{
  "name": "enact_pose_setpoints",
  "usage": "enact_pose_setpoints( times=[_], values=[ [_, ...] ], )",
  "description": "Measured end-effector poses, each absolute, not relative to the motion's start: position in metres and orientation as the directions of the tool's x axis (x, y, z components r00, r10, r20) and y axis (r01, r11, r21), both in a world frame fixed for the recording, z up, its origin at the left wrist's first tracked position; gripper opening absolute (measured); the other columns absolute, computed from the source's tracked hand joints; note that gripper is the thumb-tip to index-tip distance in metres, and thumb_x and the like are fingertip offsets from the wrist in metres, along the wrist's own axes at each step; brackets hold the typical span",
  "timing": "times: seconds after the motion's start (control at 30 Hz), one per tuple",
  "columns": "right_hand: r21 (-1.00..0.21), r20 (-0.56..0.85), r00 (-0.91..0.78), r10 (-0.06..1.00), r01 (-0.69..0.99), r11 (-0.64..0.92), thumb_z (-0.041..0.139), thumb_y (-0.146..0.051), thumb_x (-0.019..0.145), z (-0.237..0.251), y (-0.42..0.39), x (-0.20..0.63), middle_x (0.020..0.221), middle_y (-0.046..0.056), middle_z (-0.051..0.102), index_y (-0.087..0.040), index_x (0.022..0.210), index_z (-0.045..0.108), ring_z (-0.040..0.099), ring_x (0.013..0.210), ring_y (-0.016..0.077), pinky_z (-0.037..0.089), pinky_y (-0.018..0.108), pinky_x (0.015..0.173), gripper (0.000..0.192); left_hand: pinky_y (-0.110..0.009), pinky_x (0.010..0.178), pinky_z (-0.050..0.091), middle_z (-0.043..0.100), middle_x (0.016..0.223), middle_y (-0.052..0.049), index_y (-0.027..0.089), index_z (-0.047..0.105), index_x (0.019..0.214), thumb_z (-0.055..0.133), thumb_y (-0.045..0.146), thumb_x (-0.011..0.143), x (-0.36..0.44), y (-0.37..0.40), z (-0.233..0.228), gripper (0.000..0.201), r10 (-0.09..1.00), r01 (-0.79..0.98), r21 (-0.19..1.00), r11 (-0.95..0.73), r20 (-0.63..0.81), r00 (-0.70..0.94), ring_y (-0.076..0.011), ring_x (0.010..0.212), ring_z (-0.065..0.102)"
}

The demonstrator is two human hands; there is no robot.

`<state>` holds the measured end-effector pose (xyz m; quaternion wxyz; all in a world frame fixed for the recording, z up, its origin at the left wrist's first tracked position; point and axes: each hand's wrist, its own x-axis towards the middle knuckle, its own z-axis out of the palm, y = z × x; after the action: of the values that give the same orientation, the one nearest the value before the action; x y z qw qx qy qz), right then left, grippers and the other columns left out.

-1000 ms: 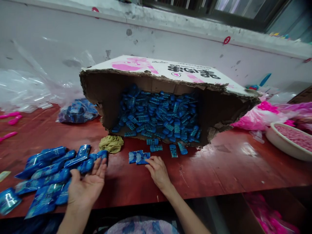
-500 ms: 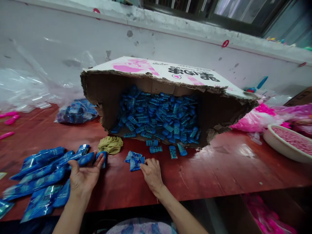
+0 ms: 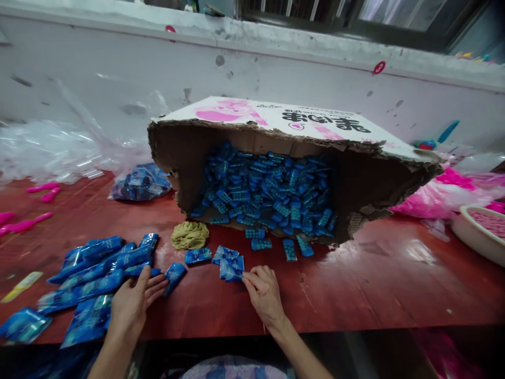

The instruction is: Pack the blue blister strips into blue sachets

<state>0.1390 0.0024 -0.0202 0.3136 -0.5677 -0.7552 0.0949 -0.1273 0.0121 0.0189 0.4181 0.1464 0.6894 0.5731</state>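
Observation:
My left hand point(image 3: 136, 300) is open, palm turned sideways, its fingers stretched toward a small blue packet point(image 3: 174, 277) beside the fingertips. Left of it lies a heap of long, shiny blue packets point(image 3: 92, 271), partly covered by the hand. My right hand point(image 3: 265, 296) pinches the lower right corner of a blue printed packet point(image 3: 232, 268), which lies over another blue packet point(image 3: 224, 252) on the red table. One more small blue packet point(image 3: 198, 256) lies flat between the hands, in front of a crumpled yellow-green lump point(image 3: 190, 235).
A torn cardboard box point(image 3: 252, 113) lies on its side, holding many small blue packs point(image 3: 260, 189); several have spilled out. Clear plastic bags point(image 3: 51, 150) and pink spoon-like pieces point(image 3: 26, 223) are at left. A white basin point(image 3: 479, 239) of pink bits stands at right.
The view has swung left. My left hand has drawn back from the small packet at its fingertips, and two small packets now show there. My right hand stays at its packet.

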Motion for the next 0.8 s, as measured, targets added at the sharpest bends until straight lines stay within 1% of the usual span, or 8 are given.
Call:
enact_pose_setpoints(
  times=[0.13,0.2,0.27,0.37,0.43,0.63,0.73,0.8],
  values=[
    [-0.531,0.369,-0.168,0.914,0.769,0.355,0.049,-0.021,0.086,-0.028,0.001,0.143,0.075,0.002,0.058,-0.023,0.085,0.065,0.047,0.074,0.0167,0.032,0.028,0.067,0.017,-0.051,0.084,0.041,0.065,0.088,-0.008,0.021,0.056,0.105,0.073,0.023,0.054,-0.126,0.0,0.023,0.053,0.588,0.281,0.906,0.317,0.045,-0.808,-0.0365,0.103,0.052],
    [-0.549,0.363,-0.172,0.916,0.754,0.359,0.049,-0.021,0.086,-0.031,0.001,0.143,0.075,0.002,0.058,-0.024,0.085,0.065,0.048,0.074,0.0169,0.033,0.029,0.067,0.017,-0.052,0.098,0.025,0.062,0.108,-0.011,0.023,0.058,0.107,0.072,0.024,0.055,-0.114,0.001,0.02,0.054,0.688,0.524,0.835,0.166,0.282,-0.668,-0.0368,0.118,0.04],
    [-0.572,0.344,-0.178,0.922,0.739,0.356,0.05,-0.021,0.085,-0.033,0.001,0.143,0.075,0.002,0.058,-0.024,0.084,0.065,0.048,0.074,0.0167,0.033,0.029,0.068,0.016,-0.048,0.104,0.015,0.057,0.119,-0.012,0.023,0.063,0.101,0.072,0.022,0.055,-0.099,0.009,0.011,0.046,0.833,0.633,0.772,-0.057,0.387,-0.396,-0.0343,0.124,0.033],
    [-0.6,0.325,-0.185,0.928,0.718,0.353,0.051,-0.022,0.085,-0.036,0.002,0.143,0.075,0.001,0.058,-0.025,0.084,0.065,0.049,0.074,0.016,0.034,0.028,0.069,0.015,-0.048,0.105,0.008,0.057,0.121,-0.01,0.027,0.067,0.094,0.073,0.022,0.055,-0.084,0.027,-0.008,0.04,0.935,0.621,0.739,-0.26,0.353,-0.029,-0.0325,0.128,0.028],
    [-0.609,0.327,-0.173,0.929,0.713,0.347,0.051,-0.022,0.085,-0.037,0.003,0.145,0.075,0.001,0.058,-0.025,0.083,0.065,0.049,0.074,0.0159,0.034,0.028,0.069,0.015,-0.049,0.105,0.005,0.058,0.12,-0.01,0.028,0.067,0.094,0.074,0.022,0.055,-0.085,0.036,-0.018,0.041,0.951,0.584,0.765,-0.272,0.306,0.042,-0.0327,0.127,0.029],
    [-0.565,0.385,-0.116,0.916,0.755,0.333,0.049,-0.023,0.085,-0.037,0.004,0.148,0.078,0.002,0.058,-0.025,0.085,0.066,0.05,0.075,0.0164,0.035,0.029,0.07,0.017,-0.047,0.105,0.004,0.06,0.116,-0.011,0.025,0.068,0.081,0.073,0.01,0.051,-0.127,0.044,-0.015,0.034,0.96,0.341,0.937,-0.081,0.166,-0.228,-0.0279,0.131,0.022],
    [-0.533,0.404,-0.108,0.909,0.78,0.329,0.048,-0.021,0.086,-0.032,0.003,0.145,0.079,0.003,0.058,-0.024,0.088,0.066,0.049,0.075,0.0167,0.035,0.029,0.069,0.018,-0.039,0.105,0.015,0.056,0.12,-0.011,0.022,0.067,0.081,0.071,0.004,0.051,-0.131,0.037,-0.002,0.035,0.909,0.253,0.967,-0.029,0.131,-0.396,-0.0244,0.132,0.017],
    [-0.52,0.414,-0.101,0.904,0.79,0.326,0.048,-0.021,0.086,-0.027,0.002,0.14,0.079,0.004,0.058,-0.024,0.089,0.066,0.049,0.075,0.0172,0.034,0.03,0.069,0.018,-0.034,0.1,0.028,0.056,0.12,-0.01,0.022,0.066,0.088,0.076,0.008,0.046,-0.112,0.027,0.002,0.045,0.899,0.243,0.97,0.001,0.106,-0.426,-0.0257,0.129,0.026]
  ],
)
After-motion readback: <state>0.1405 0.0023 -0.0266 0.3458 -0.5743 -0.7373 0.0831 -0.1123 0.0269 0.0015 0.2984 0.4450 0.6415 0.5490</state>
